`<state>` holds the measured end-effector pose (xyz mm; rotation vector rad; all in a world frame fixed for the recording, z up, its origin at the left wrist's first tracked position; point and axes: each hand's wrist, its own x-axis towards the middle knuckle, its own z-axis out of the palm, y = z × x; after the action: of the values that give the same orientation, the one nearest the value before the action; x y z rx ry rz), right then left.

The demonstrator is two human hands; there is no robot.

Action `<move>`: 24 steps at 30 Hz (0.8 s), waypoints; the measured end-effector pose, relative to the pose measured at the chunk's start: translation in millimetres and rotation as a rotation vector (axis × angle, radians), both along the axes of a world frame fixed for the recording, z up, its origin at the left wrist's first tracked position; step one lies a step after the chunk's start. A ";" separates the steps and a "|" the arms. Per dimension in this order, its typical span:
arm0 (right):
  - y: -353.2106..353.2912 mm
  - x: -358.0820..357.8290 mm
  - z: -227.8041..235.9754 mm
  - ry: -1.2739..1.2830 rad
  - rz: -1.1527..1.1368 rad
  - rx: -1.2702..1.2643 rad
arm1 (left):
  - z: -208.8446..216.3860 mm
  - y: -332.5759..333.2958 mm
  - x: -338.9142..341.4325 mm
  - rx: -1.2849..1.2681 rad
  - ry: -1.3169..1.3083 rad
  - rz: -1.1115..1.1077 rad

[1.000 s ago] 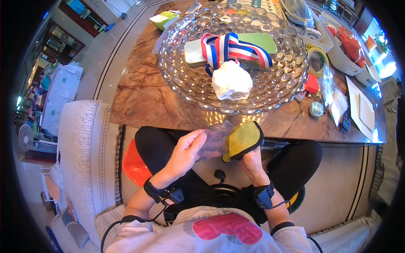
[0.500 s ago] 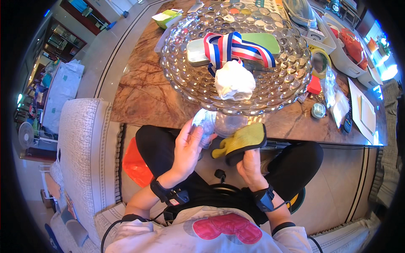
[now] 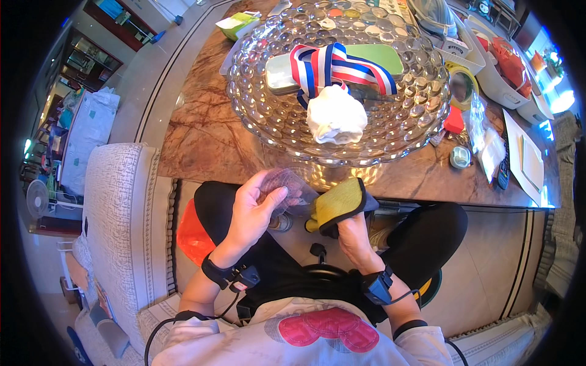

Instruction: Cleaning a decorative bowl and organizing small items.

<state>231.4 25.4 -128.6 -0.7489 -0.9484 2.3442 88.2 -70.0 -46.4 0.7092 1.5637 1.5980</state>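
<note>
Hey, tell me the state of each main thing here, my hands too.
Clear, thin plastic piece: held in the air
Left hand: closed on that plastic piece
Yellow-green, black-edged cloth: bent, held in the air
Right hand: closed on the cloth
Round, bubbled clear-glass bowl: upright, holding things
Red-white-blue striped ribbon: loosely looped, in the bowl
Crumpled white bundle: bunched up, in the bowl

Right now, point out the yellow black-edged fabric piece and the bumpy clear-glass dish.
Yellow black-edged fabric piece (image 3: pixel 339 204): head view, middle of its yellow face.
Bumpy clear-glass dish (image 3: pixel 268 117): head view, bare left part.
</note>
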 end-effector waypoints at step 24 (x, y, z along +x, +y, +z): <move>-27.0 -1.3 -0.2 0.111 0.025 -0.205 | -28.0 13.5 42.4 0.313 -0.222 0.141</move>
<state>230.1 -1.6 -128.8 -0.6797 -0.6817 2.5025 130.6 -56.5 -74.4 0.5692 1.2399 1.9803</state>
